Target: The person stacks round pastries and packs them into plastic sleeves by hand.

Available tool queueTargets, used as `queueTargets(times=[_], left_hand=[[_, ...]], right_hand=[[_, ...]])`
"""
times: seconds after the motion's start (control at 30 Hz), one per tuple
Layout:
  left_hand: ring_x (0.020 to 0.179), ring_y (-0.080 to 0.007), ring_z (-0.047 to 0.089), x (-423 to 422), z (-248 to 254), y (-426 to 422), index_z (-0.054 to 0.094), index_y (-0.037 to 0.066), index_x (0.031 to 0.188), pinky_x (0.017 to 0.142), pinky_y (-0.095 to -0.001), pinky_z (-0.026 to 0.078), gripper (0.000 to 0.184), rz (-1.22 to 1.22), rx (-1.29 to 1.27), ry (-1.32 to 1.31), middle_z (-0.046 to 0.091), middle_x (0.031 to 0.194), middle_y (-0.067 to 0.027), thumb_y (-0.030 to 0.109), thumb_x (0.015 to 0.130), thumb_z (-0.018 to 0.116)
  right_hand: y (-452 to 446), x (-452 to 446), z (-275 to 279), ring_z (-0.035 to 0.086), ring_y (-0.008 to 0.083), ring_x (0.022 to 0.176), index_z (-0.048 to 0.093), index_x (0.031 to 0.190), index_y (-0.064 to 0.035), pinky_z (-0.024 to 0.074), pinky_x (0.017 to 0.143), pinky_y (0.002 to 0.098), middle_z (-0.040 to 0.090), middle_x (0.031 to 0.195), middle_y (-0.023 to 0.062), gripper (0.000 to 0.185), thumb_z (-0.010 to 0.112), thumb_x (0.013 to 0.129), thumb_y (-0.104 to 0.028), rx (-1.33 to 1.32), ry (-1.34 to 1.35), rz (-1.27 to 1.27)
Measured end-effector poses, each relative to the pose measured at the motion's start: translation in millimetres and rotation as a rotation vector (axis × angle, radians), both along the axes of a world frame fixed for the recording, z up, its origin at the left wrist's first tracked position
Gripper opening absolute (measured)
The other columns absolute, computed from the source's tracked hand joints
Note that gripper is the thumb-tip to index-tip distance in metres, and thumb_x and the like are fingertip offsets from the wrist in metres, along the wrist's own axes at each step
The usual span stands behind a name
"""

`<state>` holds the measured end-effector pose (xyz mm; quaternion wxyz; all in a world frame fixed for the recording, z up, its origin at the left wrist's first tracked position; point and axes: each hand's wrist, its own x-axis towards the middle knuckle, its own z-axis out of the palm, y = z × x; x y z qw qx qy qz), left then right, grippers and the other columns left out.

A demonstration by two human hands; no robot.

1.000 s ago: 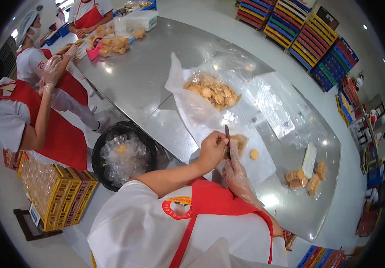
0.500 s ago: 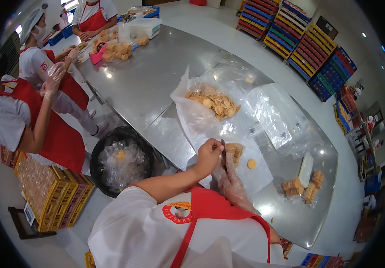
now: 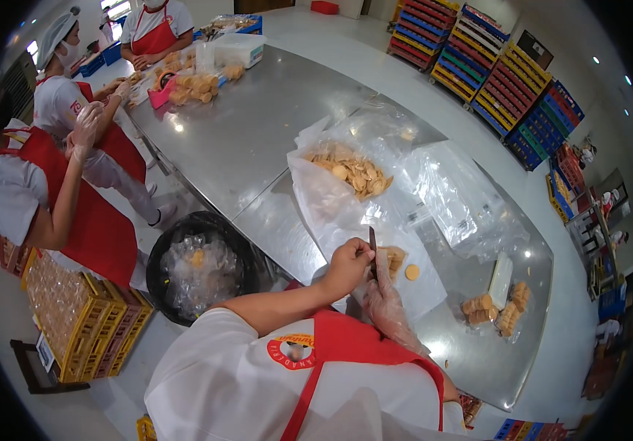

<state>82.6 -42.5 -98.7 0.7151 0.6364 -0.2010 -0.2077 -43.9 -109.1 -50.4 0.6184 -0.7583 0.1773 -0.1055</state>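
Observation:
My bare left hand (image 3: 348, 266) is closed, its fingertips pinching a thin dark strip that looks like a knife blade (image 3: 372, 239), pointing away from me. Right beside it is my right hand (image 3: 384, 305) in a clear plastic glove, with a finger stretched along the strip. Its other fingers are hidden, so I cannot tell whether they grip anything. Just beyond the glove stands a group of round biscuits (image 3: 396, 259), partly covered. A single biscuit (image 3: 412, 273) lies flat to their right on a white plastic sheet (image 3: 426, 290). Farther off is a heap of loose biscuits (image 3: 349, 170) on the plastic.
Clear plastic bags (image 3: 456, 195) lie on the steel table (image 3: 235, 132). Biscuit packs (image 3: 511, 316) rest beside a white tray (image 3: 501, 279). A lined bin (image 3: 156, 275) with plastic waste stands at left. Co-workers (image 3: 44, 176) stand along the left side. Stacked crates (image 3: 74, 316) are at lower left.
The dark strip now stands up more visibly above my left fingers. My hands have shifted slightly, and the gloved finger covers more of the grouped biscuits. Things on the table look unchanged.

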Motion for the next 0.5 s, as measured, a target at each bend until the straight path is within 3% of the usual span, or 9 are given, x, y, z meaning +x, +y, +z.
queueTargets(times=[0.03, 0.13, 0.33, 0.43, 0.5], left_hand=[[0.081, -0.0110, 0.059, -2, 0, -1, 0.061, -0.001, 0.092, 0.074, -0.0251, 0.048, 0.008, -0.029, 0.000, 0.007, 0.064, 0.085, -0.0047, 0.006, 0.090, 0.063], [0.081, -0.0105, 0.058, 2, 4, 0, 0.061, -0.001, 0.092, 0.075, -0.0244, 0.047, 0.009, -0.019, -0.043, 0.050, 0.064, 0.086, -0.0035, 0.008, 0.090, 0.063], [0.083, -0.0098, 0.058, 4, 7, -1, 0.062, -0.001, 0.094, 0.076, -0.0237, 0.047, 0.011, -0.047, -0.108, 0.098, 0.065, 0.089, -0.0036, 0.010, 0.090, 0.064], [0.086, -0.0107, 0.060, 3, 11, -1, 0.062, 0.000, 0.096, 0.079, -0.0245, 0.048, 0.011, -0.076, -0.174, 0.192, 0.066, 0.090, -0.0038, 0.008, 0.089, 0.065], [0.087, -0.0120, 0.062, -5, 13, -1, 0.062, 0.000, 0.098, 0.081, -0.0256, 0.050, 0.011, -0.092, -0.278, 0.313, 0.066, 0.092, -0.0046, 0.006, 0.089, 0.065]], right_hand=[[0, 2, 2, 0.046, 0.0087, 0.070, 0.029, 0.155, -0.0179, 0.0428, 0.067, 0.0217, 0.050, 0.086, -0.0015, 0.061, 0.042, 0.098, 0.001, 0.190, 0.053, -0.043], [-4, -5, 12, 0.047, 0.0079, 0.072, 0.031, 0.154, -0.0174, 0.0417, 0.068, 0.0203, 0.050, 0.093, -0.0010, 0.060, 0.041, 0.098, 0.002, -0.006, 0.039, 0.051], [-10, -12, -14, 0.049, 0.0082, 0.087, 0.028, 0.155, -0.0157, 0.0409, 0.079, 0.0171, 0.052, 0.116, 0.0017, 0.063, 0.039, 0.097, 0.005, 0.093, -0.017, 0.050], [-5, -7, 3, 0.041, 0.0055, 0.069, 0.019, 0.156, -0.0123, 0.0413, 0.061, 0.0179, 0.053, 0.103, 0.0003, 0.067, 0.040, 0.095, 0.004, -0.109, 0.035, 0.016], [-12, -5, -13, 0.047, 0.0075, 0.073, 0.021, 0.156, -0.0128, 0.0441, 0.067, 0.0204, 0.054, 0.101, 0.0018, 0.065, 0.041, 0.096, 0.002, -0.158, -0.104, 0.027]])
